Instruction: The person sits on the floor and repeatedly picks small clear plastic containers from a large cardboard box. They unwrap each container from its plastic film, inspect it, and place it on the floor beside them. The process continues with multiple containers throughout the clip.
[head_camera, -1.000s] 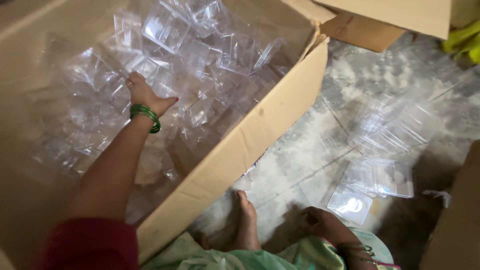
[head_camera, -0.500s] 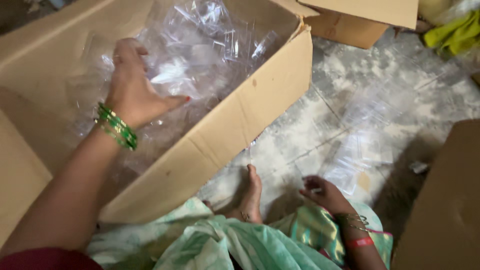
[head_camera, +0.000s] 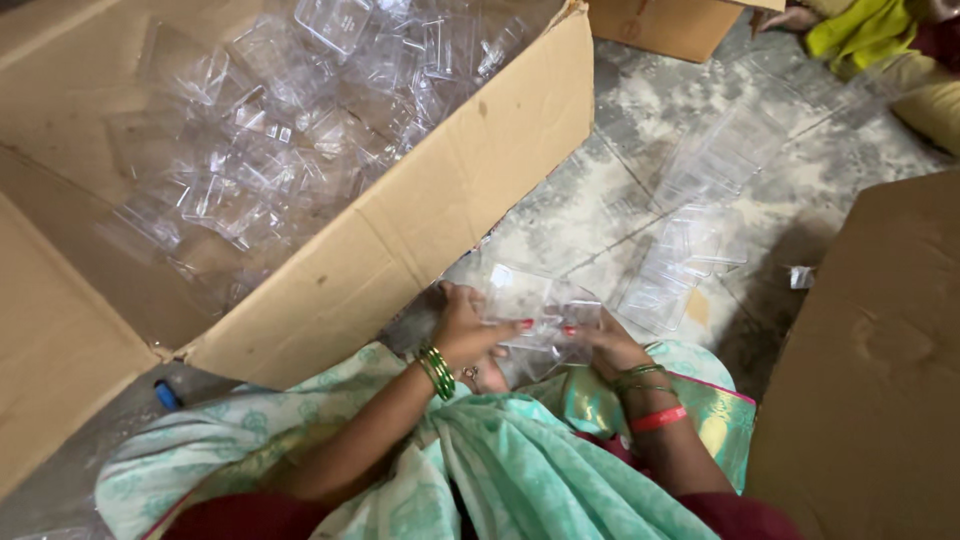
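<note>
Grip: left hand (head_camera: 465, 330) and right hand (head_camera: 605, 345) both clasp one clear tray (head_camera: 535, 315).
Left of grip: carton (head_camera: 400, 240) of trays.
Right of grip: trays on floor (head_camera: 600, 190).

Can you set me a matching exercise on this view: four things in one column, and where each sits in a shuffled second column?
Things:
1. clear plastic piece
2. large cardboard box
3. green bangles
4. red band

Places or states:
A. on the wrist of the right hand
B. open, heaped with clear plastic trays
C. held between both hands above the lap
D. on the wrist of the left hand

Pairs: 1-C, 2-B, 3-D, 4-A
</note>
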